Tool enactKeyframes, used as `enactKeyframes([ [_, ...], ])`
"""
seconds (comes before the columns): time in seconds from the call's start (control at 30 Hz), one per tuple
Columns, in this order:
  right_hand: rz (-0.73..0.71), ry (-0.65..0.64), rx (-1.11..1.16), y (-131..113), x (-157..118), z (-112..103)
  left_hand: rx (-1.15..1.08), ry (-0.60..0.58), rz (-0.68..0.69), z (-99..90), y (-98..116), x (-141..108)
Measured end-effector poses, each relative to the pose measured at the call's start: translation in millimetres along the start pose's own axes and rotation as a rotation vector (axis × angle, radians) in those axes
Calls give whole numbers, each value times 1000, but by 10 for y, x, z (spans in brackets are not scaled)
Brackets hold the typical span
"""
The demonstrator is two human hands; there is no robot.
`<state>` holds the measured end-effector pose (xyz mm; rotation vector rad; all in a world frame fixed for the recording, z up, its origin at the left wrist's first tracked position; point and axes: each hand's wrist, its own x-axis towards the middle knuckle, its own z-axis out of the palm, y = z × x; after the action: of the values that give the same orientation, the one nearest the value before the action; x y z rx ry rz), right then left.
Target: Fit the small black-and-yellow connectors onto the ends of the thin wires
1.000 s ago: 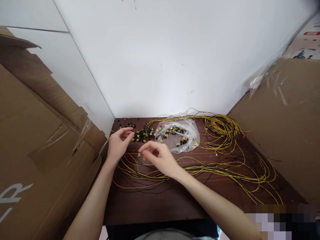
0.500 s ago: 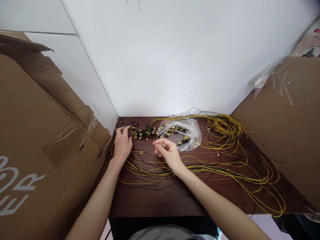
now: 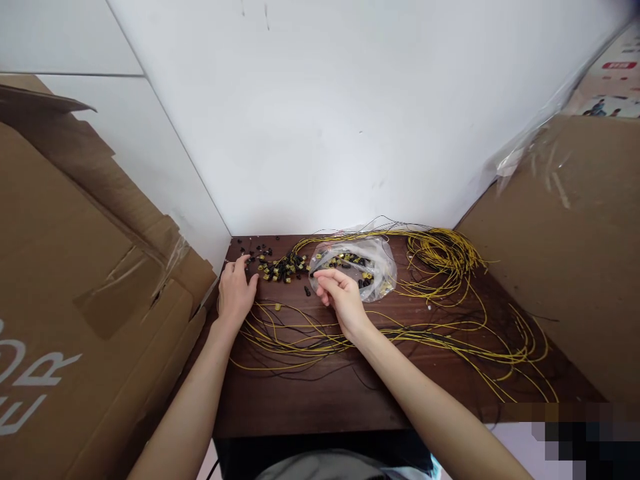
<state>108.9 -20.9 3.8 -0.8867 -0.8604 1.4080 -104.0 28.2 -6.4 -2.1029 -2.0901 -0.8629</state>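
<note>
My left hand (image 3: 237, 291) rests at the left end of the brown table, fingers apart, beside small black pieces (image 3: 261, 251). My right hand (image 3: 340, 297) is over the near left edge of a clear plastic bag (image 3: 386, 267), thumb and forefinger pinched; what they hold, if anything, is too small to name. Black and yellow connectors (image 3: 283, 268) lie heaped between the hands, with yellow wires running from them. A lone black piece (image 3: 307, 291) lies left of my right hand, and a yellow piece (image 3: 277, 307) sits nearer to me.
Long yellow and black wires (image 3: 420, 335) stretch across the table (image 3: 300, 410). A coil of yellow wire (image 3: 445, 250) lies at the back right. Cardboard boxes stand at the left (image 3: 100, 280) and right (image 3: 565, 267), with a white wall (image 3: 320, 120) behind.
My right hand has moved slightly right and up towards the bag. A black piece now shows on the table to its left. The view has shifted a little.
</note>
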Motion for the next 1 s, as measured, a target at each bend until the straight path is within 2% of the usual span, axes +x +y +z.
enactKeyframes([
  [0.2, 21, -13, 11, -21, 0, 4, 88, -20, -18, 12, 11, 6],
  [0.43, 55, -16, -17, -14, -15, 15, -51, 61, -70, -37, 29, 9],
  [0.53, 58, -17, -23, -15, -12, 16, -233, 120, -110, -31, 36, 32],
  [0.7, 22, -15, -71, -61, -11, 8, -715, 166, -239, -22, 77, 78],
  [0.83, -22, -65, -149, -90, -12, -5, -802, 226, -111, -103, 185, 54],
  [1.0, -65, -187, -271, -67, -5, 3, -665, 197, 230, -197, 389, -56],
])
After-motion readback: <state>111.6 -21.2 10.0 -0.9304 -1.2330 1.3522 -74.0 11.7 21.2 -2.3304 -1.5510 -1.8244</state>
